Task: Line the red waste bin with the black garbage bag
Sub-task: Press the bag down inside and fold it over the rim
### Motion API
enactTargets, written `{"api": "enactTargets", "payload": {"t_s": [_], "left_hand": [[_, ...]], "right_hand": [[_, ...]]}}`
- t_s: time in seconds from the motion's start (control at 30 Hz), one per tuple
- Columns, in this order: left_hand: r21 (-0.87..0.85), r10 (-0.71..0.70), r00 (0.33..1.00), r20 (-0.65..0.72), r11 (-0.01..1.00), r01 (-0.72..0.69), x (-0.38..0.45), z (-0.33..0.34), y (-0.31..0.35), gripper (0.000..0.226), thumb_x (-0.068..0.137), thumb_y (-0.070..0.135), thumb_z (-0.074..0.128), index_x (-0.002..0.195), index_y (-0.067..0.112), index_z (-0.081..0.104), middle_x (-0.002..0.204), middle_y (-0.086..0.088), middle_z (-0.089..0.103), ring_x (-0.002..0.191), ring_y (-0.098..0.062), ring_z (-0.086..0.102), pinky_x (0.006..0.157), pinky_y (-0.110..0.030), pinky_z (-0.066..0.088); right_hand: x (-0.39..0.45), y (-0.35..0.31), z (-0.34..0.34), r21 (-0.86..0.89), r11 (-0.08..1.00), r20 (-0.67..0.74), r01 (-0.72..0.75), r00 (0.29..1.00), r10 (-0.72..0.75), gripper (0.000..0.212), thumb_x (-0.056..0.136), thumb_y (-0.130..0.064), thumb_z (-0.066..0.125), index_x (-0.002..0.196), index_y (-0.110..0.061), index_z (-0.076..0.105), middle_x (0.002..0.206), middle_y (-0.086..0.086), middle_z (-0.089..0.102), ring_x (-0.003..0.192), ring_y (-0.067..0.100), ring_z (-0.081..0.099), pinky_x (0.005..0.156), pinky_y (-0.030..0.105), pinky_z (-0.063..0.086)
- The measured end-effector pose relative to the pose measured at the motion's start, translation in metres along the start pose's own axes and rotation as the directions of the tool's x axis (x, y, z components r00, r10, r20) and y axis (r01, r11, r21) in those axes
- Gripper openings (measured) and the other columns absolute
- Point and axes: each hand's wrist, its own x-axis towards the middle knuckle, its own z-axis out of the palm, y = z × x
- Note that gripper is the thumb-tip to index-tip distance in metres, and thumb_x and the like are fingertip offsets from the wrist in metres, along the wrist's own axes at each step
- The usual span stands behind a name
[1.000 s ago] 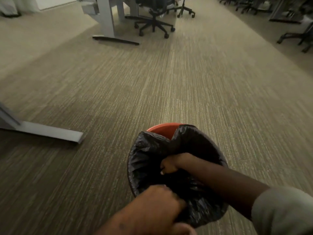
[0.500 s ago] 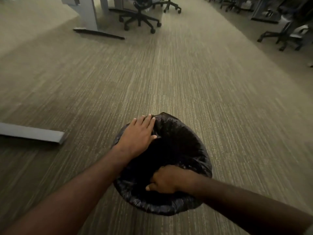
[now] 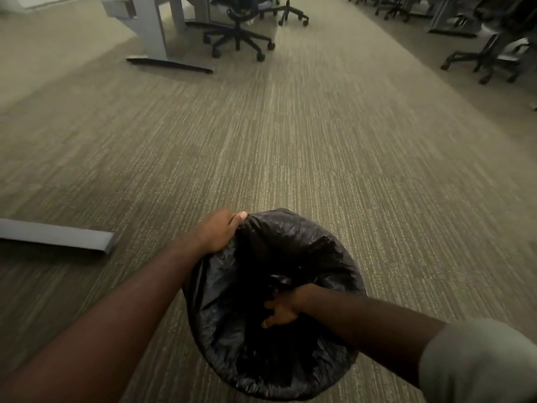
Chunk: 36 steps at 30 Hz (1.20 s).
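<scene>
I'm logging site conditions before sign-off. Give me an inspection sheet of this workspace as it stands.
Surface: striped carpet floor, bare around the bin.
Job's things: black garbage bag draped over the whole bin mouth; no red of the bin shows.
Clutter: nothing seen.
Grippers: left hand grips the bag at the far left rim; right hand is inside the bag, clutching plastic.
Cables: nothing seen.
Surroundings: grey desk foot at left, desk leg and office chairs beyond.
</scene>
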Motion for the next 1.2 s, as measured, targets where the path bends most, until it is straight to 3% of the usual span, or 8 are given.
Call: {"api": "enactTargets", "payload": {"t_s": [0.2, 0.33, 0.43, 0.53, 0.67, 0.9, 1.07, 1.2], "left_hand": [[-0.179, -0.101, 0.993, 0.064, 0.978, 0.111, -0.009, -0.011, -0.001, 0.051, 0.105, 0.034, 0.039, 0.065, 0.007, 0.055, 0.068, -0.011, 0.057, 0.067, -0.023, 0.054, 0.068, -0.031, 0.039], [-0.174, -0.156, 0.987, -0.036, 0.974, 0.147, -0.014, -0.019, -0.007, 0.051, 0.104, 0.040, 0.040, 0.078, 0.004, 0.064, 0.094, -0.026, 0.071, 0.091, -0.036, 0.067, 0.081, -0.040, 0.049], [-0.144, -0.047, 0.917, -0.396, 0.990, -0.011, -0.020, -0.022, -0.003, 0.039, 0.096, 0.047, 0.052, 0.087, 0.014, 0.071, 0.079, -0.001, 0.072, 0.076, -0.020, 0.067, 0.063, -0.031, 0.046], [0.006, 0.120, 0.923, -0.366, 0.992, -0.127, -0.026, -0.023, 0.008, 0.029, 0.083, 0.056, 0.064, 0.093, 0.031, 0.074, 0.079, 0.018, 0.069, 0.071, 0.001, 0.062, 0.061, -0.024, 0.049], [0.111, 0.106, 0.978, -0.179, 0.990, -0.087, -0.017, -0.014, 0.015, 0.024, 0.085, 0.042, 0.069, 0.095, 0.022, 0.077, 0.091, 0.003, 0.077, 0.086, -0.016, 0.069, 0.081, -0.035, 0.055], [-0.106, 0.046, 0.998, -0.032, 0.993, -0.049, -0.024, -0.020, -0.001, 0.040, 0.099, 0.043, 0.051, 0.076, 0.015, 0.068, 0.072, -0.002, 0.064, 0.067, -0.012, 0.058, 0.066, -0.034, 0.046], [-0.142, -0.060, 0.928, -0.369, 0.990, 0.008, -0.066, -0.045, -0.028, 0.025, 0.088, 0.044, 0.066, 0.075, 0.024, 0.073, 0.070, 0.009, 0.071, 0.066, -0.010, 0.066, 0.063, -0.031, 0.052], [-0.216, -0.234, 0.943, -0.237, 0.959, 0.183, -0.096, -0.049, -0.031, 0.035, 0.076, 0.055, 0.074, 0.067, 0.021, 0.074, 0.058, 0.001, 0.072, 0.053, -0.015, 0.069, 0.052, -0.035, 0.058]], "right_hand": [[-0.015, -0.004, -0.019, 0.055, 0.998, 0.079, 0.042, 0.996, -0.046, 0.071, 0.099, -0.049, 0.051, 0.154, -0.006, 0.036, 0.159, 0.019, 0.037, 0.144, 0.038, 0.037, 0.116, 0.044, 0.032], [-0.077, 0.001, -0.055, 0.075, 0.977, -0.304, 0.199, 0.938, -0.167, 0.043, 0.099, -0.040, 0.051, 0.135, -0.019, 0.062, 0.138, 0.008, 0.065, 0.128, 0.029, 0.057, 0.107, 0.039, 0.045], [-0.117, 0.017, -0.062, 0.001, 0.974, -0.812, 0.227, 0.569, -0.131, 0.031, 0.093, -0.036, 0.052, 0.117, -0.028, 0.069, 0.116, -0.005, 0.073, 0.111, 0.018, 0.064, 0.096, 0.037, 0.051], [-0.128, 0.035, -0.066, 0.060, 0.989, -0.966, 0.132, 0.259, 0.024, 0.039, 0.092, -0.035, 0.055, 0.129, -0.026, 0.060, 0.125, -0.004, 0.065, 0.116, 0.016, 0.056, 0.104, 0.035, 0.041], [-0.111, 0.051, -0.083, 0.405, 0.885, -0.856, 0.230, 0.437, 0.278, 0.035, 0.090, -0.029, 0.067, 0.125, -0.024, 0.067, 0.118, -0.004, 0.069, 0.108, 0.013, 0.062, 0.100, 0.035, 0.050], [-0.111, 0.073, -0.091, 0.644, 0.642, -0.720, 0.416, 0.613, 0.325, 0.029, 0.090, -0.023, 0.072, 0.118, -0.016, 0.072, 0.097, -0.002, 0.071, 0.092, 0.017, 0.069, 0.093, 0.044, 0.056], [-0.161, 0.085, -0.046, 0.670, 0.699, -0.725, 0.249, 0.420, 0.545, 0.041, 0.087, -0.037, 0.072, 0.126, -0.023, 0.067, 0.104, -0.008, 0.068, 0.087, 0.009, 0.065, 0.071, 0.027, 0.047], [-0.190, 0.074, 0.016, 0.841, 0.470, -0.529, 0.268, 0.586, 0.614, 0.045, 0.086, -0.034, 0.075, 0.128, -0.017, 0.066, 0.100, 0.001, 0.071, 0.090, 0.018, 0.071, 0.073, 0.041, 0.061]]}}
